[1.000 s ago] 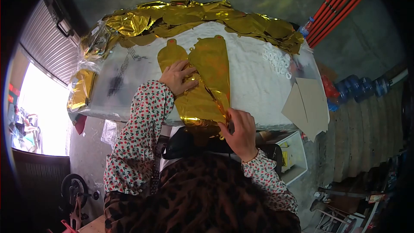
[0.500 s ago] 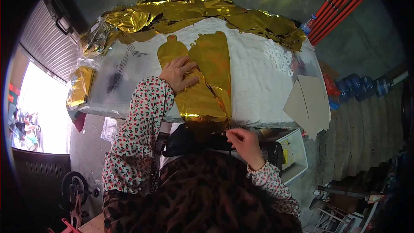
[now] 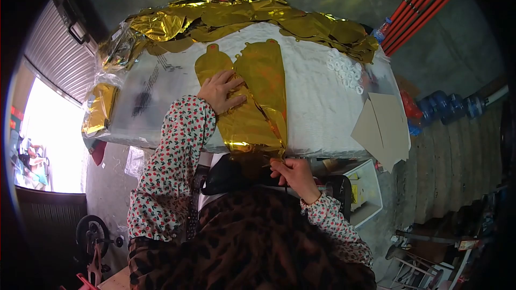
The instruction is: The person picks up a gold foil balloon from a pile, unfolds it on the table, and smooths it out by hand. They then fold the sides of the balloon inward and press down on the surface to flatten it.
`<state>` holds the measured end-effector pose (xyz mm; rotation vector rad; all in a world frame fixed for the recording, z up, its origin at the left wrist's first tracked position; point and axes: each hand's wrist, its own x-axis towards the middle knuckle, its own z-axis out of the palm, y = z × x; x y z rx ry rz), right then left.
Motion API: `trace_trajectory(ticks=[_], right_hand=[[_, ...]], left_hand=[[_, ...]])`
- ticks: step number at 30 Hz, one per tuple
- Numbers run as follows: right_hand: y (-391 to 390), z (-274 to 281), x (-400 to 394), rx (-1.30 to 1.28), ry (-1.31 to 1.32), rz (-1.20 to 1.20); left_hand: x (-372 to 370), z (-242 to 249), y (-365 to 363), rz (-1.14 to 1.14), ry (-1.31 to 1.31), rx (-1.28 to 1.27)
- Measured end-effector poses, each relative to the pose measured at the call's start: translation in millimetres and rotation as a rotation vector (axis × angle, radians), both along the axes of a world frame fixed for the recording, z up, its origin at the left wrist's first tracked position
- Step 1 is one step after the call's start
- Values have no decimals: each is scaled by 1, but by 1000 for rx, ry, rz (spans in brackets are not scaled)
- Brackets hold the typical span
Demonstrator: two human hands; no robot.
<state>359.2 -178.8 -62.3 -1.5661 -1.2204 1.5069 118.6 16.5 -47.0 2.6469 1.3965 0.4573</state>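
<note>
Two flat gold foil pieces, which look like uninflated foil balloons, lie overlapped on the white-covered table; the right-hand foil balloon (image 3: 266, 75) has small tabs along its edge. My left hand (image 3: 221, 92) rests flat on the left foil balloon (image 3: 212, 62), fingers spread. The foil's near end hangs over the table's front edge, dark in shadow. At that end's right corner my right hand (image 3: 293, 174) is closed in a pinch. Something thin shows at its fingertips, too small to name.
Crumpled gold foil (image 3: 236, 13) lines the table's far edge. White rings (image 3: 346, 72) and cardboard pieces (image 3: 384, 126) lie on the right. A wrapped gold packet (image 3: 100, 107) sits at the left end. Below the right front edge stands a white bin (image 3: 371, 196).
My right hand has moved a little left, its pinched fingertips now against the foil's near corner. My left hand stays in place on the foil.
</note>
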Motion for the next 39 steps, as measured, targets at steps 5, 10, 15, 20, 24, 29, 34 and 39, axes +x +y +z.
trace_trajectory(ticks=[5,10,15,20,24,29,34,39], right_hand=[[-2,-3,3,95,-24,-4],[-3,-1,5,73,10,-7],[-4,0,4,64,12,-18],[-5,-1,5,42,6,-15],[-6,-3,6,4,38,-25],[-8,7,19,123,-40,-25],[11,41,27,747,-552,-66],[51,42,16,880,-848,290]], left_hand=[[-1,-4,3,-13,8,2],[-1,-6,5,-12,3,5],[-1,-9,6,-15,-19,-3],[0,-6,3,7,58,-1],[0,-6,3,6,58,2],[1,-1,1,-4,24,-34],[1,-2,-1,4,51,-20],[1,0,0,8,42,-15]])
